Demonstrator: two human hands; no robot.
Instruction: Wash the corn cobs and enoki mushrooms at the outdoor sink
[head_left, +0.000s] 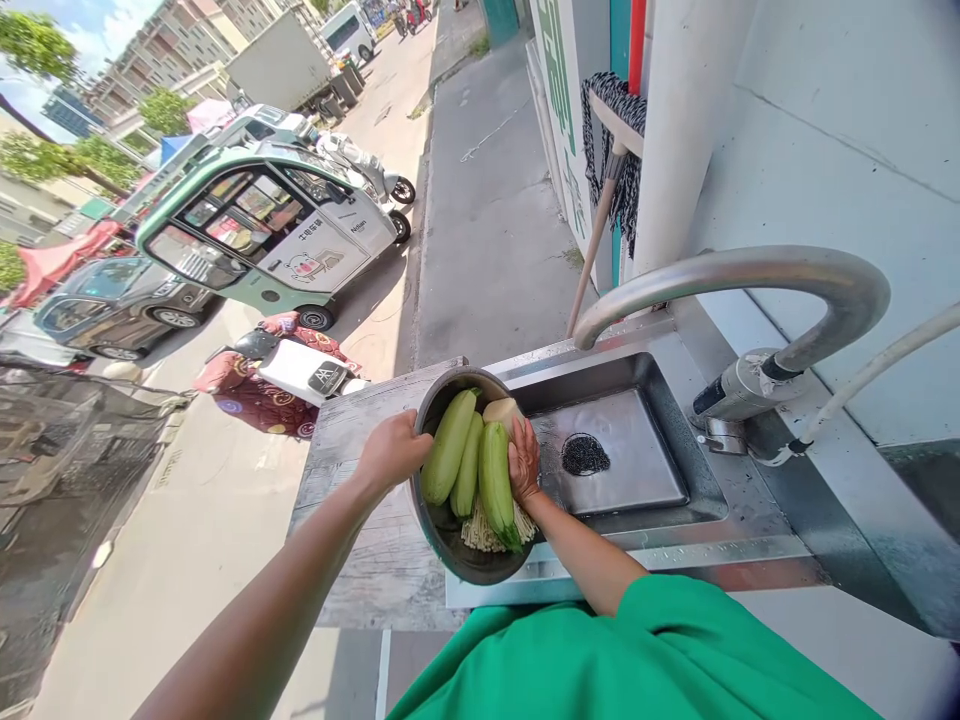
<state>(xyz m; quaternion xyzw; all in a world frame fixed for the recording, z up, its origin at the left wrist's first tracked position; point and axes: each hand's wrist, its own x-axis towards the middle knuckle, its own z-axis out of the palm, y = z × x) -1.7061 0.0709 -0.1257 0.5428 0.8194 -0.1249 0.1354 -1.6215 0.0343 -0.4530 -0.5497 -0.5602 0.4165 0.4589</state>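
Observation:
A deep round metal pot (459,562) straddles the wooden board and the left end of the sink. Inside lie several pale green zucchini (448,447), a cream-coloured vegetable piece (500,411) and a bundle of thin white enoki mushrooms (481,532). My left hand (399,447) is closed around the pot's left rim. At the right side of the pot, my right hand (525,462) rests with fingers extended against the cream piece and the nearest zucchini. Its palm side is hidden.
Right of the pot lies a steel sink basin (637,440) with a dark drain strainer (585,455). A curved faucet (735,268) arches over its far side. The weathered wooden board (352,440) is at left. A mop (611,150) leans by the wall; a covered scooter (285,375) stands beyond.

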